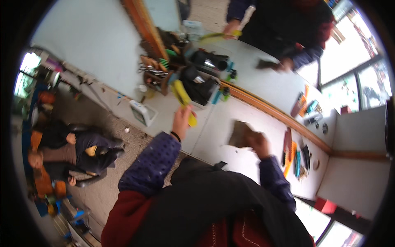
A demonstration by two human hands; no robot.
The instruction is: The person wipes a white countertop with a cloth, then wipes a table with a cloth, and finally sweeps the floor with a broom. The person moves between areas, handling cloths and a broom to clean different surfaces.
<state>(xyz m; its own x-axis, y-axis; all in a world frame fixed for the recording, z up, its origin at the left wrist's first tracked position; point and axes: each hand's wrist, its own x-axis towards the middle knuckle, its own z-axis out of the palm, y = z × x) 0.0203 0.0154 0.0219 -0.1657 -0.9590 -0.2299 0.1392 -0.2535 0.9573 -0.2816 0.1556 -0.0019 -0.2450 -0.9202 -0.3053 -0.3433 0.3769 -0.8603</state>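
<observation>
My left hand (181, 123), over the front of a white counter (210, 136), is closed round one end of a long flat yellow tool (180, 92). Its far end points toward a grey bin (212, 91) of black appliances; blur hides its exact kind. To the right, my right hand (258, 144) grips a flat grey-brown piece (238, 133), perhaps a cloth or sponge, above the counter. Motion smears this piece and the fingers on it. Both hands and what they hold appear again in the mirror (247, 61) behind the counter.
A wooden holder (155, 78) carries scissors and combs beside the bin. A white framed device (142, 113) stands at the counter's left edge. Several combs and long-handled tools (293, 154) lie at the right. Across the floor, a person (74, 150) sits in a chair at left.
</observation>
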